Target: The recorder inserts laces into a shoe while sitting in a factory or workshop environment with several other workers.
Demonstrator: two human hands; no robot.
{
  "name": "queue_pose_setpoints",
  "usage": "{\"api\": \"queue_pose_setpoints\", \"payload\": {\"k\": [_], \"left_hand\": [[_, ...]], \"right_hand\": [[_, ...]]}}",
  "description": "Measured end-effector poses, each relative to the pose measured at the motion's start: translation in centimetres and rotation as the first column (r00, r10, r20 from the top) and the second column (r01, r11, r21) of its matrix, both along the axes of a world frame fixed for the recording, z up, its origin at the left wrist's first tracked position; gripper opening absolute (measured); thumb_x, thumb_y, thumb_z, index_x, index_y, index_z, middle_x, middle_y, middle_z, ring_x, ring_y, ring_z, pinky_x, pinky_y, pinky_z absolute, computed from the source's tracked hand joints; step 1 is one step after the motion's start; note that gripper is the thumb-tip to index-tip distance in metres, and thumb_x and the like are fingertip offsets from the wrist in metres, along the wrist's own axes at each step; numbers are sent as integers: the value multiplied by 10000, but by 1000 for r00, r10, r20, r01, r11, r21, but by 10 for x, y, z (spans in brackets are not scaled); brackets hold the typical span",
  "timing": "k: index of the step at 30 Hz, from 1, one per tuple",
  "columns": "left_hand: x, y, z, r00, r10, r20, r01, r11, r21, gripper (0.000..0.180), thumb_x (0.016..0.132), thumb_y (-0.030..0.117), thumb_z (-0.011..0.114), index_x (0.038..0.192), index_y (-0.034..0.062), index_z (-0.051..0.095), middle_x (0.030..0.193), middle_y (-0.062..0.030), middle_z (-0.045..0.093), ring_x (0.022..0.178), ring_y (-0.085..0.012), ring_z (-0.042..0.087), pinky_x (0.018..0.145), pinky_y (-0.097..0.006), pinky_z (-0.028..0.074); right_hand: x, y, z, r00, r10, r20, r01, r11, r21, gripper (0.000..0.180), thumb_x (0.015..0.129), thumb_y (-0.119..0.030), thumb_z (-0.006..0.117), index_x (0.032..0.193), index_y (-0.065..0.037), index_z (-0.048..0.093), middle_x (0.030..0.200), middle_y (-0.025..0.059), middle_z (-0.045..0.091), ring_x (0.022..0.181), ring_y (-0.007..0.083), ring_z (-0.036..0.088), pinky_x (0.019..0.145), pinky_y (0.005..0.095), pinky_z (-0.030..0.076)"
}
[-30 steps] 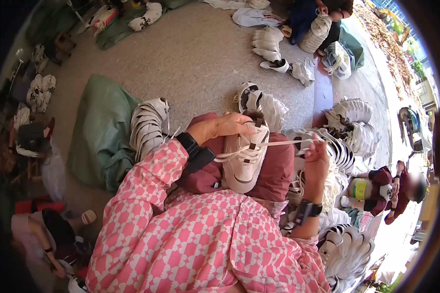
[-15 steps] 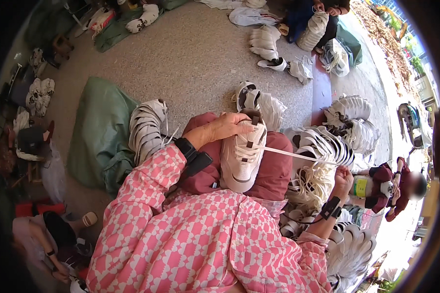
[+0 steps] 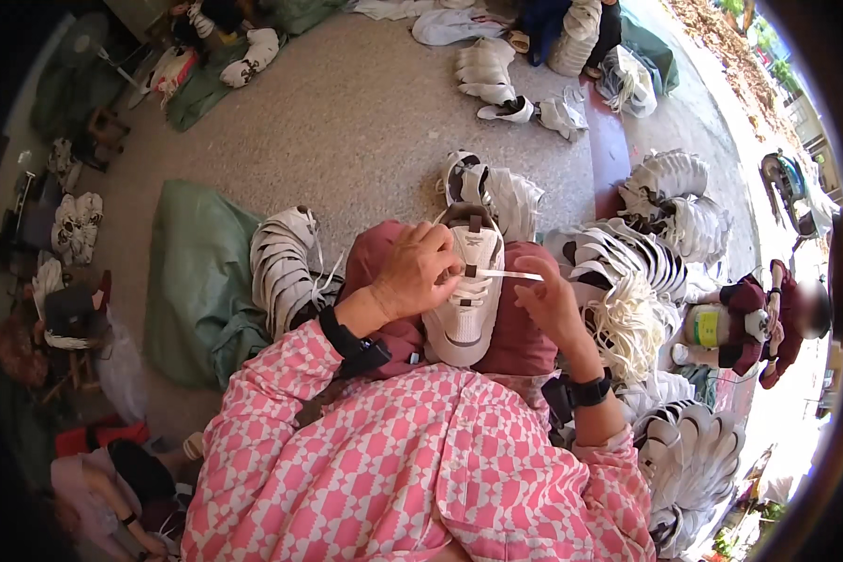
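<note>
A white lace-up shoe upper (image 3: 473, 323) rests upright between my knees, its dark-lined opening facing away from me. A flat white shoelace (image 3: 506, 273) comes out through a dark loop on its tongue and runs to the right. My left hand (image 3: 421, 272) is closed at the left side of the lacing, its curled fingertips pinching lace, partly hidden by the fingers. At the right side, my right hand (image 3: 553, 300) has thumb and index finger around the shoelace near its end. Just beyond the shoe stand more white uppers (image 3: 515, 201).
Nested white uppers (image 3: 286, 258) stand by a green cloth sheet (image 3: 192, 281) on my left. To my right are more stacked uppers (image 3: 637, 258) and a heap of cream laces (image 3: 632, 323). Other people sit around, one in dark red (image 3: 787, 314) at far right.
My right hand has come in from far right to beside the shoe, and the long stretched lace is now short. My left hand has slid from the tongue down to the lacing.
</note>
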State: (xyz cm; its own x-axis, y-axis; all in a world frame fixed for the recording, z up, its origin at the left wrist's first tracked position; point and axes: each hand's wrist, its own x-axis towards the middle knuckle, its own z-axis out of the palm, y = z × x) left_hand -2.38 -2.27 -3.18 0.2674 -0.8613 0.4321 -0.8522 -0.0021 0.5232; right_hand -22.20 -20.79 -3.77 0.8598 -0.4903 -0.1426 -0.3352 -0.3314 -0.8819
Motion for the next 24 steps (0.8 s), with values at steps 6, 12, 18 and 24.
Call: {"api": "queue_pose_setpoints", "payload": {"k": [6,12,18,24], "left_hand": [[2,-1,-10,980,-50,-195,54,998,19,95,726,111,687,727,56,610,946,-80,517,953,-280,506,861,-381,434],[1,-7,-19,980,-29,-194,38,998,42,96,820,115,630,809,22,607,1004,-104,502,1003,-291,485,884,-385,418],[-9,-8,-20,983,36,-181,-18,995,101,111,876,116,595,851,9,612,1039,-113,510,1050,-302,488,936,-397,410],[-3,-3,-19,943,-8,-332,50,992,119,134,841,122,649,836,0,593,1069,-115,503,1097,-312,488,966,-400,404]], "right_hand": [[15,18,12,975,199,98,-154,927,-342,202,895,-123,658,1059,-11,618,789,163,641,673,320,621,605,366,481],[31,9,14,995,77,65,-57,960,-273,204,906,-170,637,865,30,635,723,182,612,626,280,591,586,376,449],[42,5,-7,994,-99,41,102,991,-83,265,915,-206,623,762,9,603,627,-14,498,577,70,436,510,275,358],[31,10,28,979,-189,-78,189,689,700,207,919,-168,609,741,-70,572,596,-72,431,454,46,359,443,240,333]]}}
